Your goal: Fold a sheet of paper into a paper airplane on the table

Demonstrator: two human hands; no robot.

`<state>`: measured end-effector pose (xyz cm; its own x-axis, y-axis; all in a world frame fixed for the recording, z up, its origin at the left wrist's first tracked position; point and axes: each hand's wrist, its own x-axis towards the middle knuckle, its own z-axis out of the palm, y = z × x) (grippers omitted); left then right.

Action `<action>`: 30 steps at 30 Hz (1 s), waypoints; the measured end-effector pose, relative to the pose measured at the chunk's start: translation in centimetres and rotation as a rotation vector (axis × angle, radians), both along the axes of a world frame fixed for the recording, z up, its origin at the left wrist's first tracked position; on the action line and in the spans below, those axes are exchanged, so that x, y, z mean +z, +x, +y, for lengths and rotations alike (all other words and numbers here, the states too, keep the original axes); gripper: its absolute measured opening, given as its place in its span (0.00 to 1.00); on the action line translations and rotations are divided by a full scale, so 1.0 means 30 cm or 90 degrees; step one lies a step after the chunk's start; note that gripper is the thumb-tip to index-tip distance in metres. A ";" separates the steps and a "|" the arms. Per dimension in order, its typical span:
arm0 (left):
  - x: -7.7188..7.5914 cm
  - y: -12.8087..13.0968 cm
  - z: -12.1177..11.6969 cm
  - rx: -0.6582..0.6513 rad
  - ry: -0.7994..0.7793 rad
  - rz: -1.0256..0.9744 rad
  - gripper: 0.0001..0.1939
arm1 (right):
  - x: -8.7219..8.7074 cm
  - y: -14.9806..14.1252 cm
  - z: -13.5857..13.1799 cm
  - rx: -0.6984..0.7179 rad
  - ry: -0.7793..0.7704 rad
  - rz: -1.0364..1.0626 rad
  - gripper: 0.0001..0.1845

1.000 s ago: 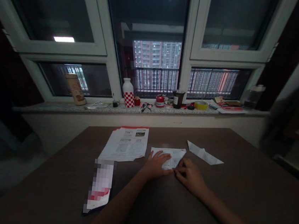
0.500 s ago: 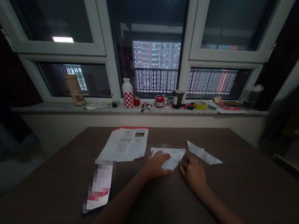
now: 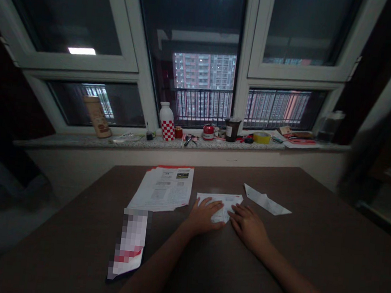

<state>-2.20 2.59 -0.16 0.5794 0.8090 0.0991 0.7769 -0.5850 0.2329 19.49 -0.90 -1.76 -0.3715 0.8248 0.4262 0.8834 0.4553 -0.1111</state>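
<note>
A folded sheet of printed paper lies on the dark table, its upper edge straight and its lower part tapering. My left hand rests flat on its left side with the fingers spread. From the right, my right hand lies with fingers stretched out along the paper's right slanting edge, the fingertips touching it. Parts of the sheet are hidden under both hands. Beyond my right hand is a folded paper boat shape, lying flat and apart from the sheet.
A stack of printed sheets lies left of the hands. Nearer to me is a phone with a blurred screen, beside my left forearm. On the windowsill stand a checkered bottle, a dark cup and a yellow tape roll.
My right hand has moved from pinching the paper's lower corner, out to the right with curled fingers, then back to lie stretched on the right edge. My left hand has stayed put.
</note>
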 end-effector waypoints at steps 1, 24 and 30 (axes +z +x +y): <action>0.000 0.000 0.001 0.001 -0.001 0.002 0.36 | -0.003 -0.001 0.001 -0.007 -0.004 -0.003 0.17; -0.014 0.001 0.006 0.029 0.003 -0.023 0.41 | 0.009 -0.019 -0.006 -0.044 -0.033 -0.014 0.19; -0.013 0.008 -0.001 0.046 0.023 -0.033 0.42 | 0.011 -0.020 -0.005 -0.046 -0.038 -0.015 0.20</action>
<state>-1.97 2.56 -0.54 0.5131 0.8438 0.1574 0.8046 -0.5367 0.2543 18.89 -1.04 -1.43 -0.3198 0.8735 0.3671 0.9162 0.3838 -0.1151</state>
